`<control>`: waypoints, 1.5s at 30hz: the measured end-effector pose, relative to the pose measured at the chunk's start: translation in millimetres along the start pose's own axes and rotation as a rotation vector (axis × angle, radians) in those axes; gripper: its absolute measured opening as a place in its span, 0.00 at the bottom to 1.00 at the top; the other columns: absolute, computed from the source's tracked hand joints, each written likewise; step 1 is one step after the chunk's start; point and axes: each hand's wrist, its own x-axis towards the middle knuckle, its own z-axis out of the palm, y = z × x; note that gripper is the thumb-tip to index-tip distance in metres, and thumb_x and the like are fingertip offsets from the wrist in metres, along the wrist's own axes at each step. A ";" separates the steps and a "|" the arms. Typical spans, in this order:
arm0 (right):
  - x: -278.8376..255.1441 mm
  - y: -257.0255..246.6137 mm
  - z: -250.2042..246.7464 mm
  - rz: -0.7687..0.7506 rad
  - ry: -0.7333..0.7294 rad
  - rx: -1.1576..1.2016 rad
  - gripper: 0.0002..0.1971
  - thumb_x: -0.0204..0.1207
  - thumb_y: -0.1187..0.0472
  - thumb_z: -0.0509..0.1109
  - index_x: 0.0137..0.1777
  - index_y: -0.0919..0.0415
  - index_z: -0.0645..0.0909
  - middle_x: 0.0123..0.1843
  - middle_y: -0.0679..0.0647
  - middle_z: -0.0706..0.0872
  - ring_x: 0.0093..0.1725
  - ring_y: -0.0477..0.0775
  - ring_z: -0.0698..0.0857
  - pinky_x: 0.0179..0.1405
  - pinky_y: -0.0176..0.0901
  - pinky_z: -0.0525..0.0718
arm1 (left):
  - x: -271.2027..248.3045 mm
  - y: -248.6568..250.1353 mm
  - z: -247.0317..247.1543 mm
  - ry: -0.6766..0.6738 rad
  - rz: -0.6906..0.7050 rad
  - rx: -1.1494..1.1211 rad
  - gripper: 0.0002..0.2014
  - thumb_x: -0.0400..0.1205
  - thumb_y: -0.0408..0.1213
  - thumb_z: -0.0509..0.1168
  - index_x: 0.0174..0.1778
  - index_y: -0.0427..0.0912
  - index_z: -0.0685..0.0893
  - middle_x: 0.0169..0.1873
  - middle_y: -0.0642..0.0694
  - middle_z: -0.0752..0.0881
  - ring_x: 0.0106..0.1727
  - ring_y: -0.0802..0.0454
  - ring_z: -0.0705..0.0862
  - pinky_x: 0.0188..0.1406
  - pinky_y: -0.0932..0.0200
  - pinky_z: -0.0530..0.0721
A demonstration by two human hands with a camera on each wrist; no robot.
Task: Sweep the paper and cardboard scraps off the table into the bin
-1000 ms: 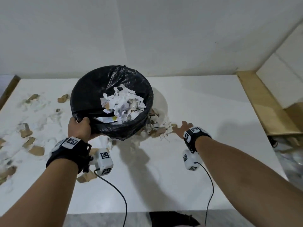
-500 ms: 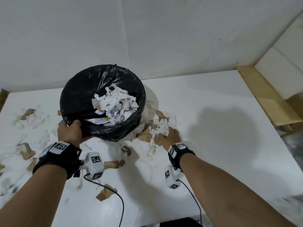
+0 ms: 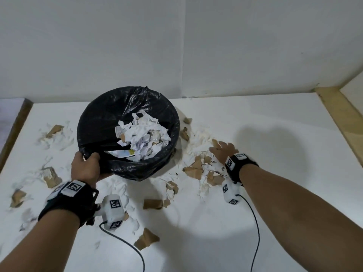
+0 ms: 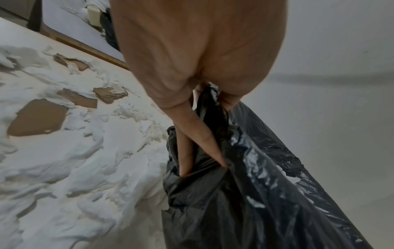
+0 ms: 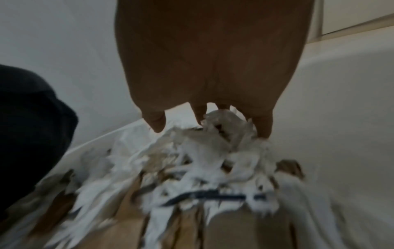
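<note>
While the left hand (image 3: 86,168) curls its fingers over the near rim of the bin (image 3: 128,134), pinching the black liner and tipping the mouth toward the lower part of the frame, the right hand (image 3: 223,152) lies flat with fingers spread and straight on the worktop (image 3: 255,124), holding nothing. Its fingers touch the upper right edge of the nearest heap of scraps (image 3: 200,165), white paper mixed with brown cardboard, which sits between that hand and the bin, just right of the bin's wall at centre frame. The heap's long run appears to slant from upper right to lower left, though motion blur in the right wrist view leaves its outline uncertain. More scraps lie at the left of the frame, beyond the left hand. Judged from this layout, the right hand is the nearer one and a leftward drag would carry the heap to the tilted rim.
</note>
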 end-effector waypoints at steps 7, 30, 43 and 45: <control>21.2 -59.2 -29.3 0.008 0.097 -0.161 0.33 0.70 0.45 0.66 0.73 0.53 0.62 0.69 0.62 0.67 0.71 0.72 0.70 0.65 0.64 0.74 | 13.6 -3.6 9.3 0.049 -0.010 -0.024 0.13 0.88 0.28 0.59 0.68 0.40 0.78 0.60 0.34 0.84 0.42 0.42 0.87 0.19 0.53 0.90; 9.7 -96.3 24.3 -0.493 -0.144 -0.394 0.31 0.85 0.43 0.58 0.86 0.51 0.59 0.89 0.55 0.50 0.88 0.55 0.48 0.84 0.48 0.47 | 28.8 -13.0 -14.1 0.125 -0.003 -0.065 0.12 0.87 0.29 0.60 0.65 0.44 0.78 0.56 0.35 0.86 0.42 0.42 0.89 0.21 0.53 0.91; 5.4 -42.4 -25.0 -0.251 0.174 -0.261 0.29 0.78 0.35 0.59 0.79 0.40 0.68 0.86 0.50 0.59 0.84 0.59 0.60 0.81 0.63 0.59 | 6.1 -9.2 2.1 0.068 0.018 -0.044 0.10 0.88 0.29 0.58 0.64 0.44 0.77 0.57 0.36 0.84 0.47 0.38 0.88 0.31 0.47 0.91; 8.4 -24.5 -38.4 -0.175 0.083 -0.347 0.31 0.78 0.35 0.59 0.81 0.40 0.64 0.87 0.52 0.54 0.84 0.64 0.54 0.80 0.67 0.58 | 4.2 -10.4 5.5 0.059 0.015 -0.056 0.11 0.89 0.28 0.58 0.64 0.44 0.76 0.52 0.38 0.84 0.45 0.40 0.88 0.24 0.51 0.91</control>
